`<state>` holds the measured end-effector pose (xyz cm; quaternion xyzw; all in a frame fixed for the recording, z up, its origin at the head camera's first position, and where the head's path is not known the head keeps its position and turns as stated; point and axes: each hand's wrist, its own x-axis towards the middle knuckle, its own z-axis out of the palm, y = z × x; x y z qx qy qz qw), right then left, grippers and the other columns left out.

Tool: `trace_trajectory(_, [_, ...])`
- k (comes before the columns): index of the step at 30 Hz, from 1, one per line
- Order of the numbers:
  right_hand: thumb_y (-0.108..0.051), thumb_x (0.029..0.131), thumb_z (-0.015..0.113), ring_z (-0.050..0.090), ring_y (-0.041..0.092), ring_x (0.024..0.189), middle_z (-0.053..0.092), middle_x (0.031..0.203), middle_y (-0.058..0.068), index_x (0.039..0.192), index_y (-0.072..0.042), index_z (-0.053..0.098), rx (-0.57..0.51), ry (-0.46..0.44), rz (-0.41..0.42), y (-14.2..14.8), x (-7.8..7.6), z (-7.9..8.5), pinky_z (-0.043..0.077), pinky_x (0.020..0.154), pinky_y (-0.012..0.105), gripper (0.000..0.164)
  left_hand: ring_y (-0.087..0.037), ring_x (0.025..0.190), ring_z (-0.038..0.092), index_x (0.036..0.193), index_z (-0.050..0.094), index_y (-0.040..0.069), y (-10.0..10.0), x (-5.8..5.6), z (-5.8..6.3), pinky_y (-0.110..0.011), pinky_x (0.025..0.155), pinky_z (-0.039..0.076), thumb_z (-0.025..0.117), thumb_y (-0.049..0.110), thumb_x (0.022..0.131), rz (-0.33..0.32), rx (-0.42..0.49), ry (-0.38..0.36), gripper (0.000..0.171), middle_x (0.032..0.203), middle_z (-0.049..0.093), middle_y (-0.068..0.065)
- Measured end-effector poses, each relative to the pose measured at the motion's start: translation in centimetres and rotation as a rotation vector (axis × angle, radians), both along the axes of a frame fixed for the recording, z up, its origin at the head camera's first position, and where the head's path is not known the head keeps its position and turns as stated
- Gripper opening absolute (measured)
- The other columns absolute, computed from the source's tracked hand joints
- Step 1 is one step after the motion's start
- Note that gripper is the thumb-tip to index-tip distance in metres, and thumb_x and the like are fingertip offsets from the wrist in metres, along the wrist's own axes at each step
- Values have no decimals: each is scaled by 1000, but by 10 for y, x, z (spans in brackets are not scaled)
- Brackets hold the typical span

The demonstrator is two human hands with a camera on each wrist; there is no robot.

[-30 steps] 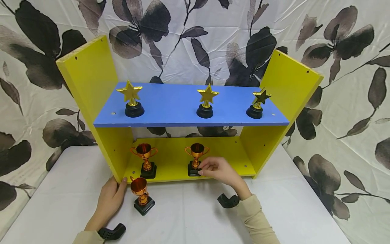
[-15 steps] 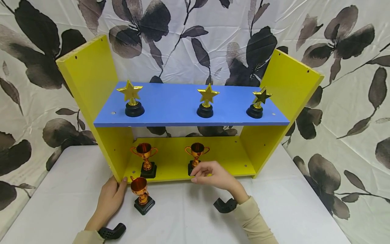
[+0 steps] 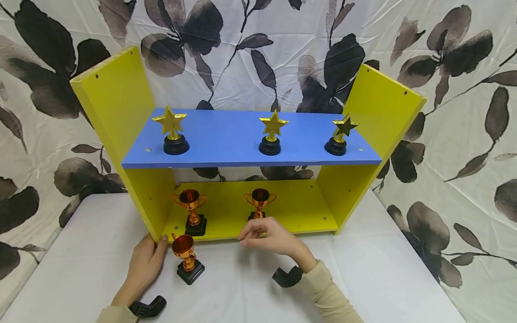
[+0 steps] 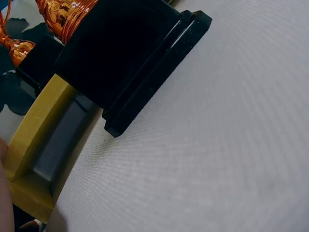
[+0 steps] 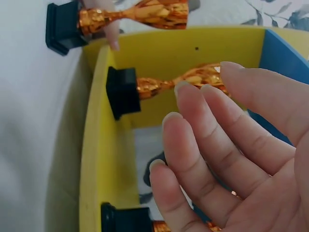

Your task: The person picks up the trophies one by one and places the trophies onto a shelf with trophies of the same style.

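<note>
My left hand [image 3: 146, 260] holds the lower left corner of the yellow-and-blue shelf unit [image 3: 258, 164], thumb at its front edge and the other fingers hidden behind the side panel. Just right of that thumb, a copper trophy cup [image 3: 185, 253] on a black base stands on the table, turned at an angle. Its base [image 4: 125, 53] looms large in the left wrist view. My right hand [image 3: 274, 240] hovers before the bottom board, holding nothing, fingers loosely bent. Behind it stands a second trophy cup [image 3: 260, 197], its base partly covered. A third trophy cup [image 3: 194, 206] stands on the board's left.
Three gold star trophies stand on the blue middle board: one on the left [image 3: 173, 130], one near the centre [image 3: 272, 132], one on the right [image 3: 338, 137]. Behind the unit hangs a floral cloth [image 3: 250, 63]. A white tabletop [image 3: 230, 291] lies in front.
My right hand has drawn away from the cup in the middle of the bottom board, moving left and slightly towards me. My left hand and the trophies stay put.
</note>
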<state>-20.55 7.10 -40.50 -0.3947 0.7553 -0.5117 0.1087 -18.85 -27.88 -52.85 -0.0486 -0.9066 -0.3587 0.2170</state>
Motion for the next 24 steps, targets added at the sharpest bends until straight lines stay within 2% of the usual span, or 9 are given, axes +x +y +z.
trace_trajectory(3, [2, 90, 68, 62, 12, 80, 70, 93, 17, 101, 5, 69, -20, 4, 4, -6, 2, 1, 56, 78, 34, 12, -36, 93, 59, 119, 54, -10, 0, 0, 0, -53, 79, 45, 48, 17, 104, 0, -1, 1, 32, 102, 62, -22])
trace_trajectory(6, [1, 91, 67, 62, 12, 82, 70, 95, 17, 105, 5, 68, -34, -3, -7, -11, -2, -14, 56, 79, 34, 15, -39, 96, 60, 121, 53, -10, -1, 0, -1, -55, 82, 45, 48, 17, 104, -7, 4, 6, 32, 104, 62, -23])
trace_trajectory(11, [-4, 93, 67, 64, 11, 91, 70, 103, 13, 111, -1, 69, -66, -36, -38, -23, -8, -40, 55, 85, 34, 18, -41, 99, 60, 122, 53, -10, -1, -1, -1, -57, 83, 45, 49, 16, 104, -19, 9, 17, 32, 106, 62, -24])
trace_trajectory(16, [-9, 94, 67, 65, 11, 95, 71, 107, 8, 114, -5, 68, -111, -63, -39, -37, -5, -52, 53, 89, 31, 20, -41, 100, 60, 122, 53, -10, -1, 0, -1, -56, 83, 45, 49, 16, 103, -23, 8, 23, 32, 106, 63, -24])
trace_trajectory(18, [-8, 94, 67, 65, 11, 96, 71, 109, 8, 116, -3, 67, -124, -70, -28, -43, -3, -55, 53, 90, 31, 22, -41, 100, 60, 122, 53, -10, -2, 0, -2, -56, 83, 44, 49, 16, 103, -22, 8, 24, 32, 107, 63, -24])
trace_trajectory(24, [-6, 95, 65, 64, 15, 104, 69, 116, 5, 121, -3, 65, -110, -128, -13, -59, 4, -64, 51, 94, 31, 26, -40, 99, 61, 121, 54, -10, -2, 0, -2, -56, 83, 44, 49, 15, 103, -17, 2, 33, 31, 106, 63, -24])
